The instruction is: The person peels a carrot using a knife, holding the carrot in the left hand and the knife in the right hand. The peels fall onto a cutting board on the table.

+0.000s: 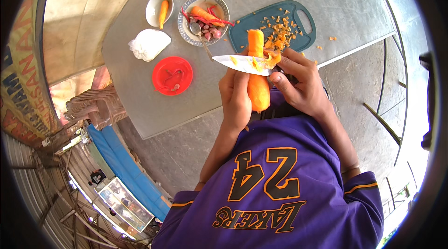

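My left hand (236, 91) is wrapped around a large orange carrot (258, 91), held upright in the view near the table's front edge. A kitchen knife (241, 62) is gripped in my right hand (302, 82), its blade lying across the carrot and pointing left. Thin shavings of carrot cling to the blade, and a curl of peel (273, 59) hangs by my right fingers. Behind my hands lies a dark green cutting board (241, 32), with many small carrot peelings (283, 32) scattered over its right part. The knife's handle is mostly hidden by my right hand.
A patterned plate (180, 26) holds a carrot, red chillies, shallots and a spoon (196, 29). Left of it are a white bowl (150, 11) with a peeled carrot (163, 12), a white plastic bag (148, 44) and a red dish (156, 75) with scraps. Stray peelings dot the grey table (136, 102).
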A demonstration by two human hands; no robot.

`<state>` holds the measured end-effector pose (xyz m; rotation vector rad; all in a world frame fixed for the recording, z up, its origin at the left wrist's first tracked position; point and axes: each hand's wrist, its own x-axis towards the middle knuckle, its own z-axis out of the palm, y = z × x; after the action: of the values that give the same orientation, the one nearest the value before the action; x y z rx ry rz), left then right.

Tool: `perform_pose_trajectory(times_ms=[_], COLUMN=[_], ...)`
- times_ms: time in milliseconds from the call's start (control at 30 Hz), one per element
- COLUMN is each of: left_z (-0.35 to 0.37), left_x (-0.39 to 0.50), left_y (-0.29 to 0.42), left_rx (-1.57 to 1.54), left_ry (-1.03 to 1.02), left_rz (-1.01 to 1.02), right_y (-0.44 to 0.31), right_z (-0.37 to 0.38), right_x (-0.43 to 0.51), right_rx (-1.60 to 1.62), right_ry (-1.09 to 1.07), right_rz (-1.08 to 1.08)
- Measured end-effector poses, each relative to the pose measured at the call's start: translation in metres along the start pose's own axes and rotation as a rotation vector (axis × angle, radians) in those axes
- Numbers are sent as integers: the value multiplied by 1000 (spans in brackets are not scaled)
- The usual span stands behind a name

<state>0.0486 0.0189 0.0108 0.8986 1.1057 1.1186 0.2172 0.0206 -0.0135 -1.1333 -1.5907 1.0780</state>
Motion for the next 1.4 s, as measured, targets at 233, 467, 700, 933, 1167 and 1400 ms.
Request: perform_pose_trajectory(times_ms=[233,467,700,933,1167,1400], left_z=[-3,-4,-7,6,-8,-19], left_x=[12,25,27,17,27,35], left_y=[8,6,0,6,-11,-24], left_rx=[-170,170,-124,-102,73,510], left_ry=[88,249,272,88,81,-42], left_rz=[-52,72,10,-30,311,837], right_y=[-7,-15,-17,-13,-17,-19], right_z=[-2,1,3,-1,0,-1], right_x=[-1,-6,-6,-2,-5,-4], right_rx=[-5,-86,-110,-134,-77,-86], right_ry=[-95,-125,-141,-59,-154,-154], right_rz=[-35,-72,-50,-4,-25,-38])
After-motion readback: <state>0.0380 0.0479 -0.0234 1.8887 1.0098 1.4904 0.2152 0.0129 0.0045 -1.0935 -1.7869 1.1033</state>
